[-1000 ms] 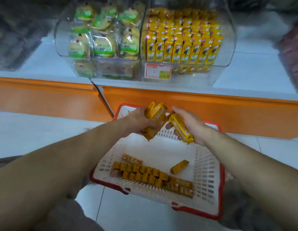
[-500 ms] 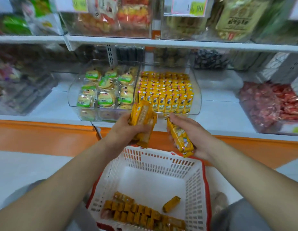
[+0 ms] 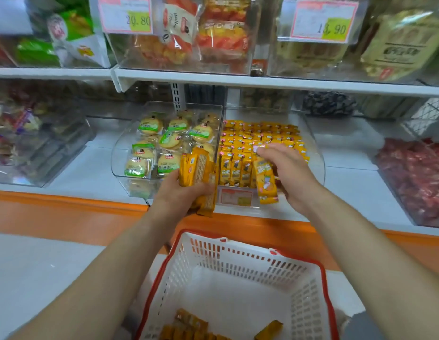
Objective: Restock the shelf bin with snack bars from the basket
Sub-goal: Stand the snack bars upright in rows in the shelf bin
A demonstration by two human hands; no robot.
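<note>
My left hand grips a bundle of several yellow snack bars, held upright just in front of the clear shelf bin. My right hand pinches one yellow snack bar at the bin's front edge, over rows of upright yellow bars that fill the bin. Below, the white basket with a red rim stands on the floor. More yellow bars lie at its near end, partly cut off by the frame.
A clear bin of green-labelled round cakes adjoins the bar bin on the left. Red-wrapped sweets fill a bin at the right. An upper shelf with price tags overhangs. An orange base runs below the shelf.
Both hands have risen from above the basket to the shelf bin, carrying the bars. My right hand now reaches over the bin's front with its bar. The view has tilted upward.
</note>
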